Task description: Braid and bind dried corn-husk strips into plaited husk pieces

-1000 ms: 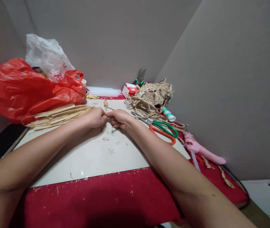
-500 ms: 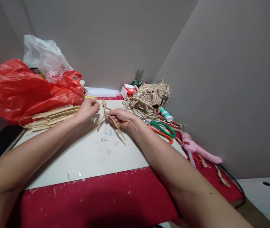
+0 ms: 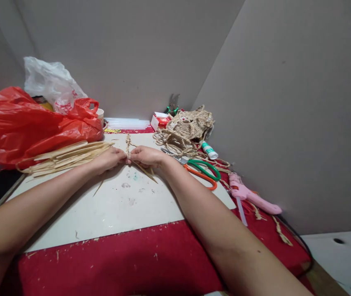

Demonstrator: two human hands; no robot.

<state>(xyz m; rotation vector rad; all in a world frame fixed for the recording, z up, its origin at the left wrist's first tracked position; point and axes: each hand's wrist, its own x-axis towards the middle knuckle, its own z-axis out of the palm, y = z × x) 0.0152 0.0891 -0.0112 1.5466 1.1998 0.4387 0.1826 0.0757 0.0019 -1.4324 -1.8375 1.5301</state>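
A short braid of straw-coloured strips [image 3: 128, 142] stands out beyond my fingers over the white board [image 3: 107, 213]. My left hand [image 3: 112, 159] pinches its near end from the left, and a loose strip trails below that hand. From the right, my right hand [image 3: 146, 157] is closed on the same braid, with loose strip ends pointing down and right beneath it. The fingertips of both hands nearly meet. A bundle of flat dry strips [image 3: 67, 158] lies left of my left hand.
Scissors with green and orange handles [image 3: 204, 169], coiled rope [image 3: 190, 127], a glue stick [image 3: 209, 151] and a pink glue gun [image 3: 252, 195] are on the right. A red plastic bag [image 3: 33, 125] fills the back left. Clear sticks [image 3: 127, 123] lie behind the board.
My left hand, earlier raised apart from the braid, has come down and in to grip it beside my right hand. The view has shifted slightly.
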